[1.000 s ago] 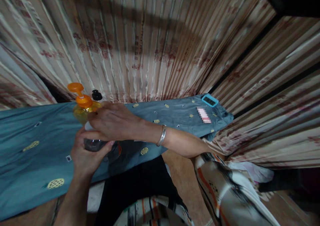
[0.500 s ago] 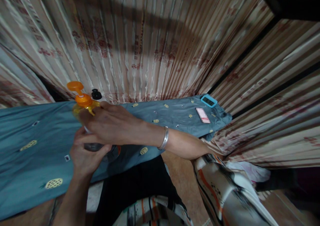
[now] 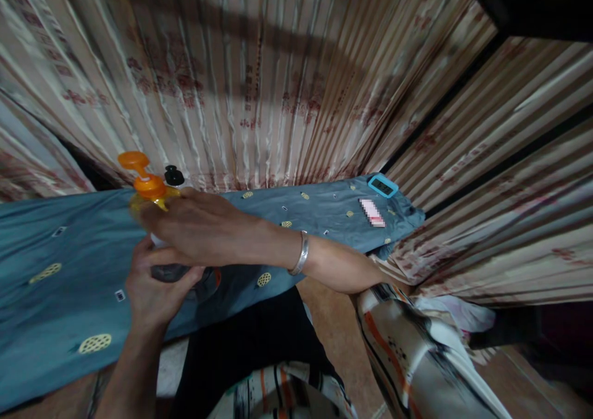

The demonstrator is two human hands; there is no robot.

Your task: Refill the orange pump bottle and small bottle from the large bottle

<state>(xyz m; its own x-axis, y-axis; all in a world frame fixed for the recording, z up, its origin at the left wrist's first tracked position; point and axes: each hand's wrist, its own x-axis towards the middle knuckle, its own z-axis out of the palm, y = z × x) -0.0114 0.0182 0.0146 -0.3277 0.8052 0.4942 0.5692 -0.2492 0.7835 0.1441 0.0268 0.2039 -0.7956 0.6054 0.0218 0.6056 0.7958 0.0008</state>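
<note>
My left hand [image 3: 152, 283] is wrapped around a dark, see-through bottle [image 3: 171, 273] that lies tilted low over the cloth. Just above it, my right hand [image 3: 189, 224] is closed over the bottle's white top; its fingertips are mostly hidden behind the hand. Right behind the right hand stands a pump bottle [image 3: 149, 185] with an orange pump head and yellow contents. Beside that, a second bottle with a black cap [image 3: 173, 175] is partly covered by my hand.
A teal cloth with pineapple prints [image 3: 92, 283] covers the long surface. At its right end lie a blue-framed digital timer [image 3: 383, 186] and a blurred pink-white item [image 3: 372, 212]. Pleated curtains [image 3: 259, 85] hang close behind and at the right.
The whole view has shifted slightly to the left. Both hands stay together at the bottle, with little visible change in their grip.
</note>
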